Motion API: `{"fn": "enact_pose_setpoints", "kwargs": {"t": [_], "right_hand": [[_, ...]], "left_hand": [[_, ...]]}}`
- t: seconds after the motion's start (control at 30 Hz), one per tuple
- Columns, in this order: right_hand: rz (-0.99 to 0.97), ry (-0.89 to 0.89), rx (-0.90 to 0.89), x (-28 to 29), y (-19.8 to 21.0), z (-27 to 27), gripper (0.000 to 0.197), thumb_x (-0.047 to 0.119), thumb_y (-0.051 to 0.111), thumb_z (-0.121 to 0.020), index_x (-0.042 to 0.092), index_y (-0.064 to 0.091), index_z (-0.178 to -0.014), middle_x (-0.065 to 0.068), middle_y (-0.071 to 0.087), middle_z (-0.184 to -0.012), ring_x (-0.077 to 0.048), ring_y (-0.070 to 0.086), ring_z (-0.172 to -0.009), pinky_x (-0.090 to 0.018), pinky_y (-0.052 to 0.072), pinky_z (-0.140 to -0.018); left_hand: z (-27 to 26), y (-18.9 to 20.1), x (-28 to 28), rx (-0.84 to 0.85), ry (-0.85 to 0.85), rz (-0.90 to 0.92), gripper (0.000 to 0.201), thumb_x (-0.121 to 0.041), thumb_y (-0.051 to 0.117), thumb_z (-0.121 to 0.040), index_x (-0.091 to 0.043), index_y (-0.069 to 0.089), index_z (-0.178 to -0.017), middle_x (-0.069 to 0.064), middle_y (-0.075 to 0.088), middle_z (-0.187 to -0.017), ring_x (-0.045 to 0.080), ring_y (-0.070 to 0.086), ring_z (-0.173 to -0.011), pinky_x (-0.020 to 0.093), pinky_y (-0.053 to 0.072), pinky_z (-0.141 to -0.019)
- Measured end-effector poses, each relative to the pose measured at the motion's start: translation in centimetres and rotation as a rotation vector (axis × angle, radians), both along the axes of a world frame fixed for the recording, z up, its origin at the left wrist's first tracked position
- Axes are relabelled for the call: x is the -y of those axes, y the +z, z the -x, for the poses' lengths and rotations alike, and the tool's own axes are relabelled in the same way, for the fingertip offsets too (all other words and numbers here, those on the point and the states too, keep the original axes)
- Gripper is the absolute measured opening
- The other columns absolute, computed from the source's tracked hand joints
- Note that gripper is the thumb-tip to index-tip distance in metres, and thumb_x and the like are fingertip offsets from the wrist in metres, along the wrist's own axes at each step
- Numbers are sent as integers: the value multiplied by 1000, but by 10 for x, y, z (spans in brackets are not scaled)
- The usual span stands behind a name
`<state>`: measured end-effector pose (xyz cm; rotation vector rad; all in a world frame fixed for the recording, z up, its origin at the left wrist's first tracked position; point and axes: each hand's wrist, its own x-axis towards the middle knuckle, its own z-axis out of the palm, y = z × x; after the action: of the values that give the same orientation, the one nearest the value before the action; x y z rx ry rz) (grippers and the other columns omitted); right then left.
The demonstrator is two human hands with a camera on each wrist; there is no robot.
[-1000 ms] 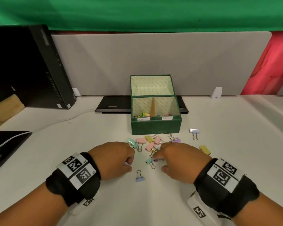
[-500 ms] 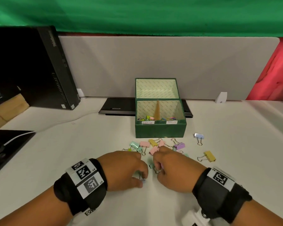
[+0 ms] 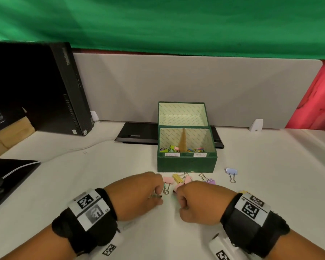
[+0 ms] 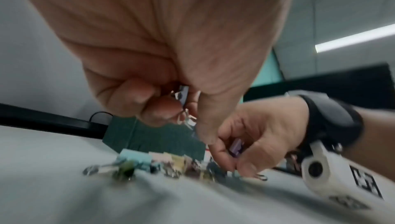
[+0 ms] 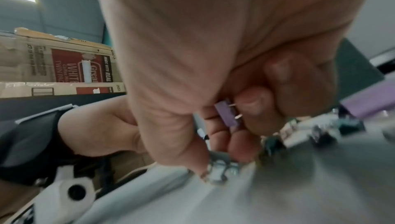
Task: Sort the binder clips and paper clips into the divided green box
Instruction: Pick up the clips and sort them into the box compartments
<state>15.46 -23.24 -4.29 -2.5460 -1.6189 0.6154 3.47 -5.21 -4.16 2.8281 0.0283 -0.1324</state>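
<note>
The green box [image 3: 186, 163] stands open on the table, with binder clips in its left half and paper clips in its right half. Several pastel binder clips [image 3: 177, 178] lie just in front of it. My left hand [image 3: 158, 196] is curled beside the pile. In the left wrist view it pinches a blue-grey binder clip [image 4: 183, 96]. My right hand [image 3: 177, 194] is curled too. It keeps a purple binder clip [image 5: 226, 114] in its fingers while thumb and fingertip pinch another clip [image 5: 221, 168] on the table.
A blue clip [image 3: 231, 172] lies apart at the right of the box, and a purple one [image 3: 210, 181] lies by my right knuckles. Behind the box lies a flat black device [image 3: 137, 133]. A black computer tower [image 3: 51, 87] stands far left.
The blue clip that lay on the table near my left hand is now in that hand. Both hands have moved forward to the near edge of the clip pile.
</note>
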Motion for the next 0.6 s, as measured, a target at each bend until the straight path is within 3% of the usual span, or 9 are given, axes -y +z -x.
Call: {"fn": "enact_pose_setpoints", "kwargs": {"t": [0.07, 0.17, 0.27, 0.37, 0.47, 0.53, 0.6], "right_hand": [[-105, -63, -54, -4, 19, -12, 17, 34, 59, -83, 17, 61, -82, 0, 68, -90, -19, 62, -78, -31, 52, -67], [-293, -180, -132, -16, 51, -37, 18, 36, 60, -86, 19, 63, -86, -2, 69, -87, -15, 65, -79, -34, 57, -77], [-445, -263, -2, -39, 71, -59, 9, 24, 56, -92, 16, 62, -91, -6, 67, -90, -18, 62, -81, -35, 56, -77], [-456, -316, 48, -61, 78, -70, 14, 25, 58, -92, 17, 65, -100, -5, 69, -97, -20, 63, -87, -34, 54, -80], [-364, -281, 59, -59, 72, -76, 34, 31, 63, -91, 23, 62, -124, 0, 65, -122, -20, 61, -108, -33, 49, -93], [-420, -255, 83, -42, 65, -73, 36, 26, 61, -93, 25, 60, -130, 1, 62, -130, -19, 59, -115, -30, 47, -96], [-539, -189, 110, -21, 54, -66, 27, 19, 59, -94, 27, 65, -119, 5, 65, -118, -15, 62, -105, -28, 50, -91]], "left_hand": [[-10, 13, -10, 72, 57, 58, 18, -43, 58, -93, -34, 43, -88, -16, 48, -85, 2, 47, -72, 17, 36, -64], [-39, 35, -19, 149, 168, 155, 15, -41, 61, -93, -32, 49, -88, -9, 57, -87, 6, 55, -76, 25, 47, -68], [-78, 49, -23, 269, 295, 232, 16, -39, 65, -91, -28, 53, -89, -6, 61, -92, 12, 59, -84, 30, 51, -73], [-107, 51, -26, 252, 332, 206, 27, -37, 63, -90, -27, 57, -114, -1, 66, -108, 15, 63, -92, 29, 52, -77], [-109, 51, -28, 222, 266, 70, 51, -33, 65, -90, -26, 49, -138, 1, 64, -127, 18, 63, -105, 25, 48, -85], [-94, 49, -29, 329, 239, 52, 47, -27, 63, -92, -28, 51, -138, -3, 63, -126, 15, 64, -102, 26, 50, -86], [-73, 42, -30, 439, 204, 48, 31, -26, 63, -93, -32, 60, -123, -11, 61, -115, 6, 63, -92, 26, 55, -83]]}}
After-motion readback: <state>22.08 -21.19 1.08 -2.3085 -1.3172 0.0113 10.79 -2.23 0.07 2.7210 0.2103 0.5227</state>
